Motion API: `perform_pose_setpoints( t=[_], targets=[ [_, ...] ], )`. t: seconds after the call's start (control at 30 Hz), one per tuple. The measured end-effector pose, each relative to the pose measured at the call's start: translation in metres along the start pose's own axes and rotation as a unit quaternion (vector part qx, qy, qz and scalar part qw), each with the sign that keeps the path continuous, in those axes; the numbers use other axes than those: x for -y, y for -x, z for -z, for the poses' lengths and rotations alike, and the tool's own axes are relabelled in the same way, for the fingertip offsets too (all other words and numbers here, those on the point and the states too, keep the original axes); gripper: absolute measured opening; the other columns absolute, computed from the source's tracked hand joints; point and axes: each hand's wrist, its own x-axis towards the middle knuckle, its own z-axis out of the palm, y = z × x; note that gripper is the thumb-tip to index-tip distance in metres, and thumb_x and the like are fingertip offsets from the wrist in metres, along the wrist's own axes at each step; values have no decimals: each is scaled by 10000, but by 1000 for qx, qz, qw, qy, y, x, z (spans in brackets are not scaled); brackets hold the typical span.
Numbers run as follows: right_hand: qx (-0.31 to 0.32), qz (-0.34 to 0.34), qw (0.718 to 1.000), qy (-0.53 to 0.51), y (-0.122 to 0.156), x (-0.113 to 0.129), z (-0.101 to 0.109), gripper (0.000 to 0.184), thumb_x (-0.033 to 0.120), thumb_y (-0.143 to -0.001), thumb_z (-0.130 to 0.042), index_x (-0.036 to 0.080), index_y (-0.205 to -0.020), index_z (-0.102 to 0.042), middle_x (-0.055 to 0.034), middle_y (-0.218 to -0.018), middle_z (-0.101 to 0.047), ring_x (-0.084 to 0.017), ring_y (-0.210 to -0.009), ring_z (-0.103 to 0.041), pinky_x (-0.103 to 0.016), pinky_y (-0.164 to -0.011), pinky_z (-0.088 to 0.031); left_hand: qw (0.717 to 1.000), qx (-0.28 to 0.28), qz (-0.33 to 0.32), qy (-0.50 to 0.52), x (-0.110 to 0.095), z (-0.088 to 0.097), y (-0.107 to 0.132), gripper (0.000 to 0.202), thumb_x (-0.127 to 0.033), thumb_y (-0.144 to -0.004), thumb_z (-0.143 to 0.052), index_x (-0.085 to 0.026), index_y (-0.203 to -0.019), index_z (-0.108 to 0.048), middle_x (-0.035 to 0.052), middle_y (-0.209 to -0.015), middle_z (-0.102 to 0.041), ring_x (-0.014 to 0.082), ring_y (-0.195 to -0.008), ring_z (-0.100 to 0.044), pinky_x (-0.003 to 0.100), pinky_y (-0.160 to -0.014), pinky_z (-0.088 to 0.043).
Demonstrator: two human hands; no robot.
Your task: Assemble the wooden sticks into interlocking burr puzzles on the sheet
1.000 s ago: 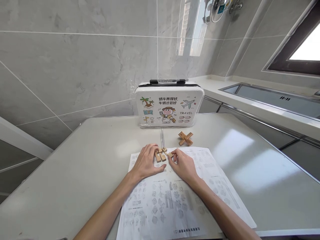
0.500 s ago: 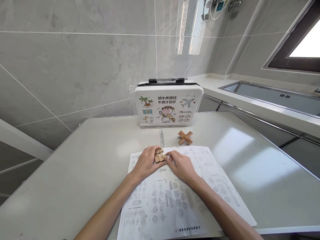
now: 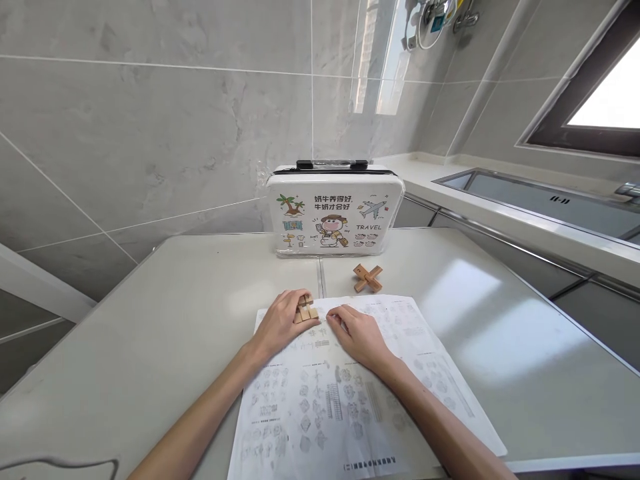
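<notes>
My left hand point(image 3: 280, 317) is closed around a small cluster of light wooden puzzle blocks point(image 3: 306, 313), thumb below and fingers above. The blocks fit against each other, and their left part is hidden by my fingers. Just right of them, apart from the blocks, my right hand point(image 3: 357, 333) rests over the paper with its fingers curled in and nothing showing in them. Under both hands lies a large printed sheet point(image 3: 400, 427) with rows of puzzle diagrams. Beyond the sheet's far edge sits a cross-shaped wooden puzzle assembly point(image 3: 368, 277).
A white cartoon-printed case point(image 3: 336, 213) in clear plastic stands at the back of the white table point(image 3: 175, 333), against the grey tiled wall point(image 3: 200, 133). To the right runs a counter with a sink point(image 3: 540, 200). A seam crosses the table behind the sheet.
My right hand has let go of the wooden blocks and is now apart from them. My left hand has shifted slightly left with the blocks.
</notes>
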Motion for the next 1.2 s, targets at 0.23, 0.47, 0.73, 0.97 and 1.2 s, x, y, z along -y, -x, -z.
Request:
perform_pose_setpoints(
  t=[0.23,0.47,0.73,0.97,1.2],
  targets=[
    [7,-10,1000,-13,0,2,3,303,367,-1068,-402,250,-986,-669,-32,-920,-734,-185,-761,-662,-306,-663,-452,998,-26,60,-13,33,29,10,546,-564,-851,-738,-279,-1282,-562,72,-1249,-659,280,-1124,-643,426,-963,-534],
    [0,-14,1000,-16,1,1,3,292,351,-1054,-417,257,-934,-665,-18,-863,-723,-186,-728,-646,-305,-649,-438,997,-41,62,-26,41,35,11,567,-593,-833,-732,-270,-1271,-575,74,-1211,-673,276,-1076,-662,410,-912,-560],
    [-2,-23,999,-30,1,1,2,281,328,-1038,-429,259,-886,-654,-18,-850,-728,-198,-722,-638,-307,-651,-419,998,-16,33,-48,43,37,11,534,-575,-851,-716,-273,-1266,-569,65,-1198,-675,279,-1100,-644,412,-934,-540],
    [3,-38,998,-47,0,1,3,261,340,-1029,-440,258,-883,-640,-9,-833,-710,-189,-699,-604,-309,-660,-415,997,-20,-5,-80,40,39,12,502,-476,-861,-712,-261,-1290,-563,80,-1211,-670,284,-1102,-644,436,-973,-524],
    [-38,-136,967,-214,-4,-2,4,341,558,-987,-522,235,-1001,-630,6,-729,-618,-163,-587,-510,-300,-588,-404,988,-61,-69,-124,24,36,15,541,-432,-920,-676,-255,-1398,-495,139,-1488,-480,324,-1293,-538,519,-1084,-462]
  ],
)
